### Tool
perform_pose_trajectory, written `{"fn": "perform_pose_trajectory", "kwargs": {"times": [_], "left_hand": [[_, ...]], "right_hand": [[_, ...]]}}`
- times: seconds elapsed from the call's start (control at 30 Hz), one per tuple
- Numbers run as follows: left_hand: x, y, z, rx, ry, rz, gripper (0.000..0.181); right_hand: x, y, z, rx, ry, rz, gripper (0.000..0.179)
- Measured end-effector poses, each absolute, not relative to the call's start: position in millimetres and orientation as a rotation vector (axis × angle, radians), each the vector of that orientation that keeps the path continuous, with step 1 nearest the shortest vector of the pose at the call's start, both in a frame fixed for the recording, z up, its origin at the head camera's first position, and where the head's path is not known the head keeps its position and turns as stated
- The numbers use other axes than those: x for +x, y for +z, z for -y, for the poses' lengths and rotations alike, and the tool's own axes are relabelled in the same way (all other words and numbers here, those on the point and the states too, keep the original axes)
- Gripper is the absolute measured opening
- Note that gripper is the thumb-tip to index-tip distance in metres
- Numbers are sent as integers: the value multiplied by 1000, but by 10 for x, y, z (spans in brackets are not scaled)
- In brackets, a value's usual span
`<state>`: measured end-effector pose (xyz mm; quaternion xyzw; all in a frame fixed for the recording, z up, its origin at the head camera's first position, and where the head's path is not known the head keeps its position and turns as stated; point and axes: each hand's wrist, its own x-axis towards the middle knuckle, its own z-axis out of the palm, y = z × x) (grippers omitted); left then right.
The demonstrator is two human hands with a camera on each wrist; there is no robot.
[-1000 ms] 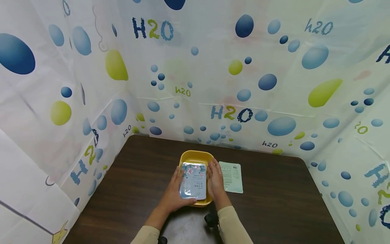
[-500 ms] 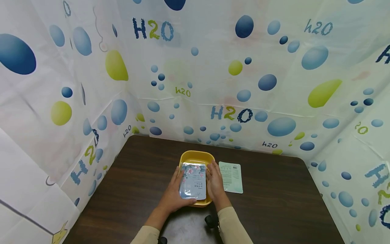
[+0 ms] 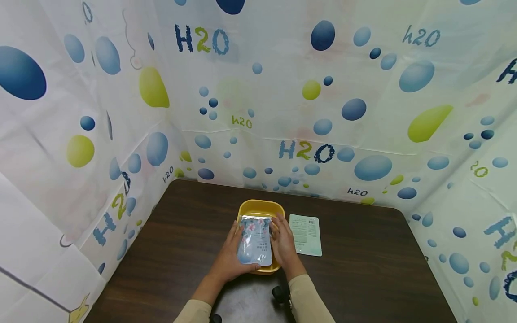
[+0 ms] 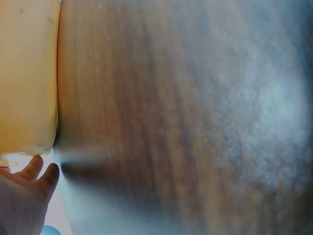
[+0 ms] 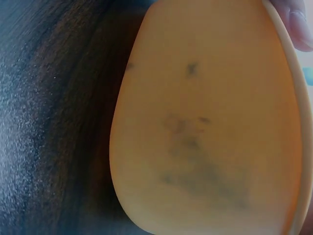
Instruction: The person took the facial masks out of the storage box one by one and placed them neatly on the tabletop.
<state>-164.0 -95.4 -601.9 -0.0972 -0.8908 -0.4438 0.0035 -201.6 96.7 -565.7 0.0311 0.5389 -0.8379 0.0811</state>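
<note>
A blue floral face mask packet (image 3: 255, 244) lies over the yellow tray (image 3: 260, 205), its printed front up. My left hand (image 3: 229, 259) holds it, fingers along the left edge and thumb across the near corner. On the other side my right hand (image 3: 283, 244) touches the packet's right edge with extended fingers. The left wrist view shows the tray's side wall (image 4: 27, 73) above the hand's fingertips (image 4: 46, 181). In the right wrist view the tray (image 5: 210, 98) fills the middle, with a fingertip (image 5: 301, 29) outside its rim. The packet's underside is hidden.
A pale green packet (image 3: 305, 235) with a printed back lies flat just right of the tray. Everything stands on a dark wooden table (image 3: 363, 255). A white curtain (image 3: 274, 89) with blue and green drops rises behind it and along both sides.
My right hand has shifted slightly left against the packet, and the packet's right edge has moved a little left with it. The left hand and the tray look nearly unmoved.
</note>
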Motion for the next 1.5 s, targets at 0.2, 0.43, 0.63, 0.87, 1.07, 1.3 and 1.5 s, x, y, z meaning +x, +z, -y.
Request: {"fn": "perform_pose_trajectory", "kwargs": {"times": [0.2, 0.43, 0.63, 0.87, 1.07, 1.3, 1.5], "left_hand": [[-1627, -6032, 962, -321, -1389, 2784, 130], [-1621, -6018, 965, -311, -1410, 2780, 131], [-1640, -6033, 965, -331, -1416, 2759, 130], [-1630, -6040, 984, -337, -1413, 2750, 129], [-1631, -6048, 987, -355, -1395, 2745, 129], [-1629, -6033, 981, -352, -1401, 2740, 127], [-1640, -6030, 970, -361, -1407, 2735, 127]], "right_hand": [[-2024, -5688, -955, 52, -2475, -1618, 62], [-2025, -5705, -944, 22, -2385, -1661, 55], [-2007, -5693, -929, -27, -2297, -1728, 53], [-2006, -5727, -867, -18, -2165, -1826, 51], [-2011, -5739, -808, -22, -2098, -1891, 55], [-1999, -5733, -802, 1, -2116, -1897, 56], [-1991, -5733, -810, 35, -2141, -1925, 55]]}}
